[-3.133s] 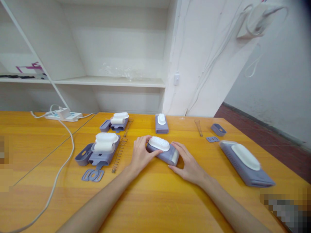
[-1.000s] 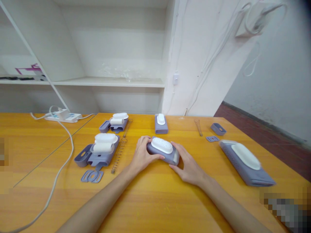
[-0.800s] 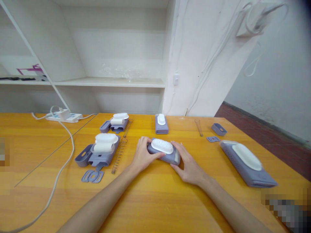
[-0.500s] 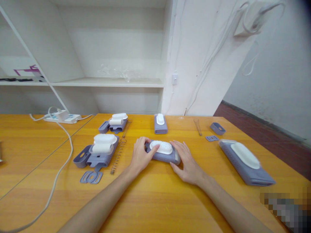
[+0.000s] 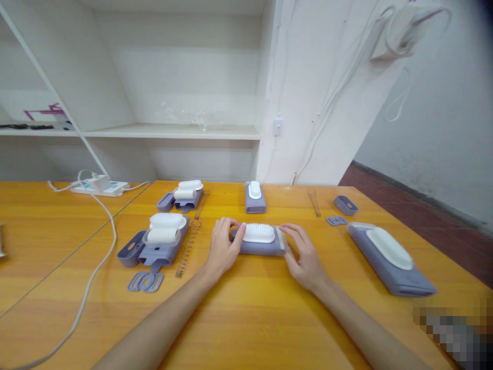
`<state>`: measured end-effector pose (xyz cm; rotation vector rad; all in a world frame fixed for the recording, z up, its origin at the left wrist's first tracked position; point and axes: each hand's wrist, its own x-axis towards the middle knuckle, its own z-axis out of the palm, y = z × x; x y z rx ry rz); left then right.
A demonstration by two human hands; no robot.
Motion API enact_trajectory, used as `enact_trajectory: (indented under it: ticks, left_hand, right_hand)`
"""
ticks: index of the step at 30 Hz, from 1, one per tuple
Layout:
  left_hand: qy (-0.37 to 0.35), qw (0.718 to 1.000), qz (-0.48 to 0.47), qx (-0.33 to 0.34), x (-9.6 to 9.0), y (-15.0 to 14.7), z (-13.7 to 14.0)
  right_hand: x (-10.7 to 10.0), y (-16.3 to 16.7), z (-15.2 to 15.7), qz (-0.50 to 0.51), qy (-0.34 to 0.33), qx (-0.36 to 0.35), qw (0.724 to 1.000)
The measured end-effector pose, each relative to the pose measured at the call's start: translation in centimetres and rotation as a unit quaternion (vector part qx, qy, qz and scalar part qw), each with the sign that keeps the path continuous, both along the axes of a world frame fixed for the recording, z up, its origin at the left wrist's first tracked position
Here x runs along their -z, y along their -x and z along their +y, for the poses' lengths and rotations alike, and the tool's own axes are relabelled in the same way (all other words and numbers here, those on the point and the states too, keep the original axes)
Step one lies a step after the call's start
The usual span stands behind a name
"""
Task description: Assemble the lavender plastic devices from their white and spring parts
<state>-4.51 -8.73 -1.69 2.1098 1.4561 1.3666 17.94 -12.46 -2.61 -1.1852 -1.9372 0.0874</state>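
A grey-purple case with a white, bristled oval brush pad on top (image 5: 259, 233) lies lengthwise on the table in front of me. My left hand (image 5: 225, 244) grips its left end, the thumb on the upper side beside the pad and the fingers behind. At the pale right end, my right hand (image 5: 304, 257) holds the case between its thumb and fingers. Part of the left end is hidden by my left hand.
To the left are similar cases (image 5: 162, 254) with white rollers and pads, coil springs (image 5: 188, 249) and flat slotted parts (image 5: 145, 282). Another case (image 5: 254, 205) stands behind; a larger-looking one (image 5: 389, 262) lies right, near an end cap (image 5: 345, 205). A cable (image 5: 90, 282) crosses the left side.
The case has turned from a slant to lie nearly straight across. My right hand has slid right to its end, and my left thumb has come off the pad's top to its left edge.
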Motion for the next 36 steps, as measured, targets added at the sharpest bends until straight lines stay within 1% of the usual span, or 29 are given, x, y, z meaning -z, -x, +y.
enact_trajectory:
  ticks: [3,5,7,9,11,15,18,20,22,26,30,33,36]
  left_hand:
    - [-0.032,0.998,0.049,0.021,-0.1,-0.1,-0.5]
    - [-0.067,0.993,0.089,0.048,-0.2,-0.3,-0.9]
    - [-0.098,0.984,0.125,0.075,-0.3,-0.4,-1.3]
    - [-0.116,0.977,0.152,0.091,-0.4,-0.5,-1.4]
    - [-0.123,0.973,0.169,0.097,-0.4,-0.5,-1.4]
    - [-0.113,0.967,0.198,0.113,0.0,-0.5,-1.1]
    - [-0.084,0.97,0.203,0.108,0.3,-0.4,-0.9]
    - [-0.075,0.972,0.2,0.097,0.5,-0.4,-0.8]
    - [-0.075,0.974,0.199,0.084,0.6,-0.5,-0.7]
    - [-0.071,0.976,0.202,0.044,0.7,-0.5,-0.5]
    - [-0.063,0.977,0.205,0.002,0.8,-0.5,-0.2]
    - [-0.057,0.978,0.201,-0.02,0.8,-0.4,-0.1]
    - [-0.053,0.978,0.202,-0.03,0.8,-0.3,0.0]
  right_hand:
    - [0.0,-0.7,0.6,-0.004,-0.045,0.08,0.996]
    - [-0.1,-1.5,1.2,-0.036,-0.068,0.143,0.987]
    - [-0.2,-2.5,1.8,-0.075,-0.072,0.207,0.973]
    - [-0.2,-3.8,2.5,-0.109,-0.056,0.264,0.957]
    - [0.1,-5.3,3.2,-0.148,-0.03,0.307,0.94]
    - [1.5,-8.1,4.5,-0.246,0.033,0.361,0.899]
    - [2.4,-9.1,4.9,-0.271,0.106,0.371,0.882]
    - [2.5,-9.1,4.9,-0.268,0.136,0.376,0.876]
    - [2.3,-8.6,4.7,-0.261,0.141,0.384,0.874]
    - [1.5,-8.0,4.5,-0.248,0.122,0.391,0.878]
    - [2.0,-8.4,4.8,-0.276,0.11,0.366,0.882]
    - [2.7,-8.8,5.2,-0.29,0.134,0.344,0.883]
    - [2.9,-8.9,5.5,-0.277,0.166,0.338,0.884]
